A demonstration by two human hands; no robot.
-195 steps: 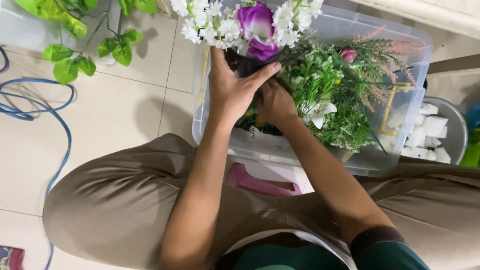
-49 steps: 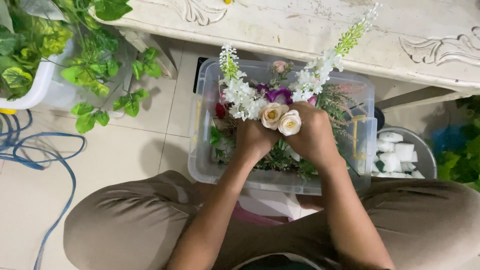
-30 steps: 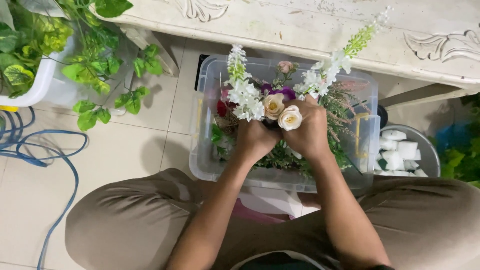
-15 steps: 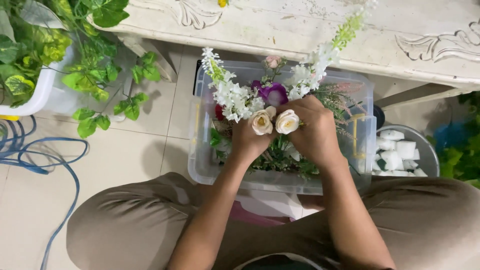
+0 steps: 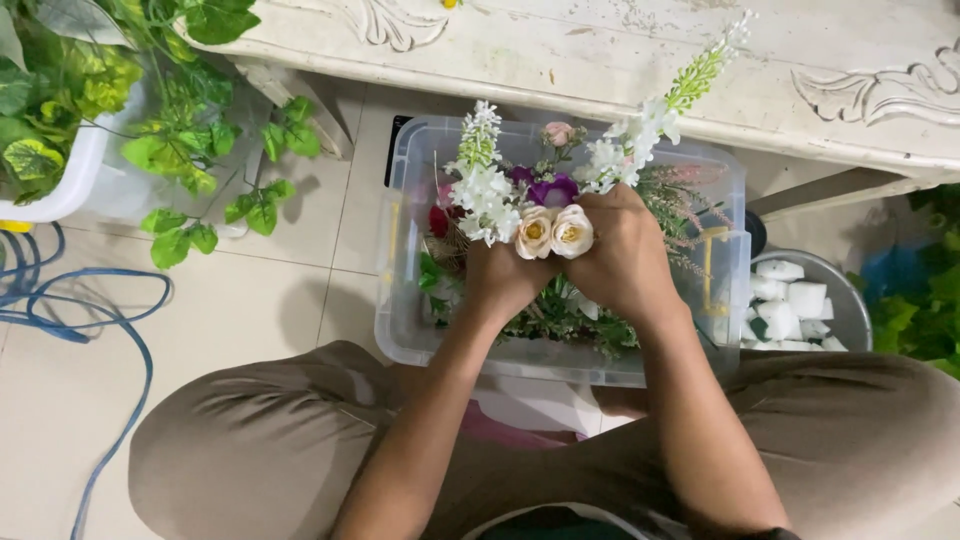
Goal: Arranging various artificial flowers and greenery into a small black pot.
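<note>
- The left hand [image 5: 505, 280] and right hand [image 5: 622, 262] both clasp a bouquet [image 5: 545, 215] above the clear bin [image 5: 400, 330].
- The bouquet shows two cream roses, white spikes, purple blooms; its stems seem hidden inside the grip.

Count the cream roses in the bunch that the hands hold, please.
2. The cream roses sit side by side at the front of the bunch, one by the left hand, one by the right hand. Others may be hidden.
</note>
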